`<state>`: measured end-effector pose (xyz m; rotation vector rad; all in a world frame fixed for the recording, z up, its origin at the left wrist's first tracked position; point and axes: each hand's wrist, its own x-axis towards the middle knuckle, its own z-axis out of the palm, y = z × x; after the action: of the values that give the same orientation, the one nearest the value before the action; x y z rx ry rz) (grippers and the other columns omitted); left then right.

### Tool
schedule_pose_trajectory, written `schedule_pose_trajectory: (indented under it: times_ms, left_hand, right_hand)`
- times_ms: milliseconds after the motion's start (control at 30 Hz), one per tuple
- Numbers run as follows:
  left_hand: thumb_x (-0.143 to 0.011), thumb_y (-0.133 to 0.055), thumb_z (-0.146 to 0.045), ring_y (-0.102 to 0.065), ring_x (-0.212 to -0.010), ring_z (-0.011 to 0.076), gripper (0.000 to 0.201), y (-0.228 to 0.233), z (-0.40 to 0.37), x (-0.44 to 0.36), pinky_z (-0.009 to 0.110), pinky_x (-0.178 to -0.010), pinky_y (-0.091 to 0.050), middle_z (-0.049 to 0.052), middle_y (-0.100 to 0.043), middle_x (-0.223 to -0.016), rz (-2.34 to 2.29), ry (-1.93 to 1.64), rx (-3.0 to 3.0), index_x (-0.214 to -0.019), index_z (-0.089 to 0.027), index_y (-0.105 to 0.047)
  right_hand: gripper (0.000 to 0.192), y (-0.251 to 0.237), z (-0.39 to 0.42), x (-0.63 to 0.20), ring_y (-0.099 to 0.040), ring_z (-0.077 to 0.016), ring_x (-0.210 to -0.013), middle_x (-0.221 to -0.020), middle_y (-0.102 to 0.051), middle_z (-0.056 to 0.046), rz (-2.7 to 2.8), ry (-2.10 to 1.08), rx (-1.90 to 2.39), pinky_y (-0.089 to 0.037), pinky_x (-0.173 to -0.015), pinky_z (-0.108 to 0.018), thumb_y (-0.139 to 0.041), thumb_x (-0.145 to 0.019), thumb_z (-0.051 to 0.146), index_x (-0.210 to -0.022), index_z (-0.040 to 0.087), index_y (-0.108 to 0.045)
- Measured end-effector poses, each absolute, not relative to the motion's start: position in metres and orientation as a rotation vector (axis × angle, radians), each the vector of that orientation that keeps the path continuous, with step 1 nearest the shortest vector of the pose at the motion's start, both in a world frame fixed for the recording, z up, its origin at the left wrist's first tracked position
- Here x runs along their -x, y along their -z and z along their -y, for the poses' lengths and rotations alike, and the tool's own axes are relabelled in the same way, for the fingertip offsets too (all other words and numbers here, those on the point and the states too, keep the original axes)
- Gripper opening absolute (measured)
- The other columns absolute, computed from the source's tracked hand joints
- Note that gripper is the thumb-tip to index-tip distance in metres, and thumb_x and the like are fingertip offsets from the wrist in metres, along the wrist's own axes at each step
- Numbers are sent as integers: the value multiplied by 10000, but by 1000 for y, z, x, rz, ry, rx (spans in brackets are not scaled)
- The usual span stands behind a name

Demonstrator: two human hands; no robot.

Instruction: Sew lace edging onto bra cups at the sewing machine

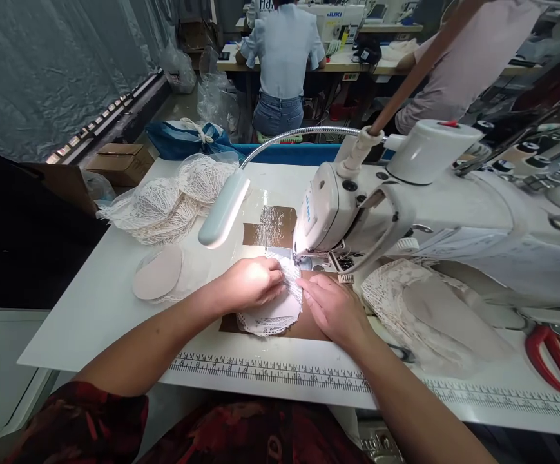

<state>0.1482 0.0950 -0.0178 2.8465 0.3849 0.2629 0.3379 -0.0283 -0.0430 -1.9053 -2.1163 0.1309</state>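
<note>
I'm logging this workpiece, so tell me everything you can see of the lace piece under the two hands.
The lace piece is white openwork with a scalloped edge, laid over a smooth, pale rounded pad. It lies flat on the brown patch of the table, its far end at the sewing machine needle area. The left hand presses on it; the right hand rests at its right edge.
</note>
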Motion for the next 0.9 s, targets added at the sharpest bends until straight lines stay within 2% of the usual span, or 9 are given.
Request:
schedule_pose_trajectory:
  times_ms: [233, 533, 900]
  left_hand:
    - [-954, -435, -370, -593, -861, 216, 329, 24, -90, -154, 335, -781, -459, 101, -636, -948, -269, -205, -2844, -1002, -141, -666]
    - [-945, -443, -377, -538, -698, 169, 313, 26, -91, -153, 329, -696, -390, 64, -601, -820, -228, -194, -2932, -808, -151, -613]
    - [-929, -474, -356, -506, -662, 155, 289, 27, -91, -155, 316, -667, -370, 51, -578, -789, -247, -180, -2945, -753, -154, -582]
  right_hand:
    - [347, 44, 32, -340, -599, -166, -794, -884, -672, -40, 2152, -141, 1845, -412, -688, -268, -455, -887, 151, -1141, 217, -683]
    - [336, 36, 31, -337, -598, -170, -829, -946, -681, -56, 2071, -169, 1920, -418, -664, -264, -431, -921, 189, -1154, 207, -671]
    - [402, 41, 29, -336, -543, -183, -815, -896, -648, -67, 2164, -139, 1934, -363, -659, -273, -406, -882, 112, -1182, 182, -664]
